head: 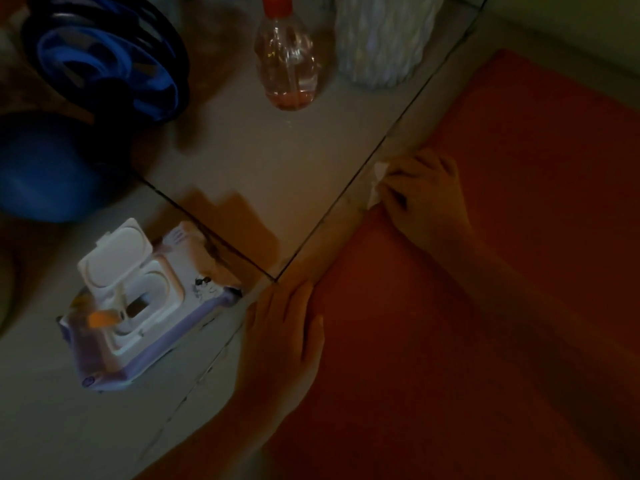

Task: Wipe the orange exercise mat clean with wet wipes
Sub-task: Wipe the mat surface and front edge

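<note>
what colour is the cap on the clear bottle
Red cap on clear plastic bottle, head view.

The orange mat (519,306) runs out of the frame at the right and bottom edges. At centre right the right hand (426,192) covers most of the wet wipe (377,181); only a white corner shows past the fingers. The top edge cuts off the red cap of the clear bottle (285,64) and the upper part of the white ribbed object (381,39) beside it, and I cannot tell what that object is. The left edge cuts the blue rounded object (45,168). The print on the wipes pack (145,306) at lower left is too dim and small to read.
</note>
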Demonstrator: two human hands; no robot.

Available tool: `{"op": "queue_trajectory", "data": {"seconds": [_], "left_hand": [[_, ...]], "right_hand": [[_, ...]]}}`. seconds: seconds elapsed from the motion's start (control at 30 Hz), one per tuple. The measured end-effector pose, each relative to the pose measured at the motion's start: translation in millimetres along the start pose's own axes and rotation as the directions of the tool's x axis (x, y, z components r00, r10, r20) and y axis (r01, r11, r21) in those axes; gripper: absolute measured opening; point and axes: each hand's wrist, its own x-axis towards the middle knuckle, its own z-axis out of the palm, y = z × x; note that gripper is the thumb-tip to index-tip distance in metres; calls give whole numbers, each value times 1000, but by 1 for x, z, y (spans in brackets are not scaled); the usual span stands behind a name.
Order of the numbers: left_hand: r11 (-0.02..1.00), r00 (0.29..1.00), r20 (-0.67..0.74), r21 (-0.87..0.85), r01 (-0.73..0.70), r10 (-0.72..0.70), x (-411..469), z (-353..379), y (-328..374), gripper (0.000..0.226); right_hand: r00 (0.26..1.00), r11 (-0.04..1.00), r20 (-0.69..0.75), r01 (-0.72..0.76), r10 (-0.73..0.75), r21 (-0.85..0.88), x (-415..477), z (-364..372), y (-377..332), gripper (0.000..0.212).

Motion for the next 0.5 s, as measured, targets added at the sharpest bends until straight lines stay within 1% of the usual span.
{"op": "queue_trajectory", "data": {"seconds": [0.07,0.13,0.2,0.23,0.27,0.37,0.43,0.5], "left_hand": [[998,999,-2,50,-43,43,0,2,2,40],[994,996,-3,51,-92,92,4,1,3,37],[987,989,-16,73,-145,147,24,0,8,31],[986,989,-26,83,-146,148,44,3,15,29],[992,993,-41,72,-106,109,66,10,24,29],[988,988,-87,80,131,-124,119,28,53,37],[984,982,-99,65,167,-160,127,38,59,38],[987,983,-96,27,159,-156,124,41,56,34]], "right_hand": [[999,999,-20,-28,29,45,0,4,0,32],[999,994,-17,-37,38,104,0,4,2,32],[999,989,-26,-35,39,144,-1,5,3,33],[998,989,-43,-36,43,145,0,6,4,33],[997,989,-62,-41,50,139,0,6,4,33],[986,990,-129,-87,102,114,-1,7,4,31],[978,988,-160,-122,136,95,0,6,5,29],[977,986,-140,-151,160,75,0,5,3,29]]}}
